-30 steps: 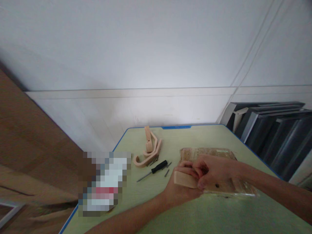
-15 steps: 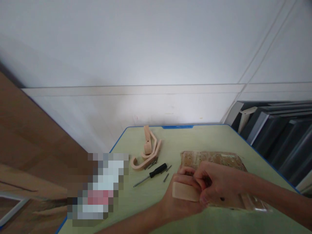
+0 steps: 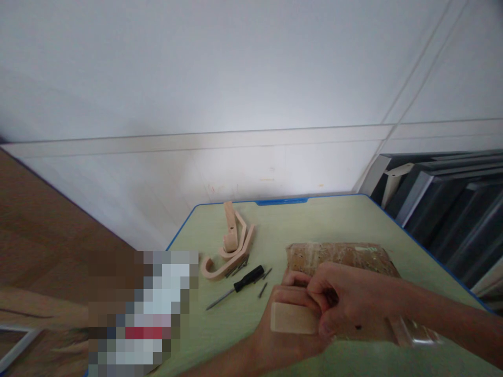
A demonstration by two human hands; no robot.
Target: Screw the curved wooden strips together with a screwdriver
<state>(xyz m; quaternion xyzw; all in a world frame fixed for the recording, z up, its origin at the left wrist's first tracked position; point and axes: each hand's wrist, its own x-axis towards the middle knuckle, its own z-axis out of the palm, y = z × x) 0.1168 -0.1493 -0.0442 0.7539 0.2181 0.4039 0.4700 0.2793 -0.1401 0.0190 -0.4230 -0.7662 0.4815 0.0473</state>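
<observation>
My left hand point(image 3: 288, 335) is closed around a pale wooden piece, which looks like the end of a wooden hook point(image 3: 294, 318); most of it is hidden. Against it, my right hand point(image 3: 334, 296) is curled in a pinch, and what its fingertips hold is hidden. Both hands rest over a brown cardboard package point(image 3: 341, 254) wrapped in clear plastic and tape, pitted with small holes. Left of them lie a screwdriver point(image 3: 247, 278) with a black handle and a loose screw point(image 3: 262, 290). Beyond are more wooden hooks point(image 3: 230, 267), curved and pale, with several screws point(image 3: 240, 264) beside them.
The pale green table point(image 3: 314, 217) has a blue edge and stands against a white wall point(image 3: 236, 178). A blurred-out item point(image 3: 153, 309) lies at its left side. Dark flat panels point(image 3: 451, 209) lean at the right; a brown board point(image 3: 47, 220) stands left.
The view has shifted a little, so things on the table sit slightly further left. Both hands keep nearly the same pose over the package.
</observation>
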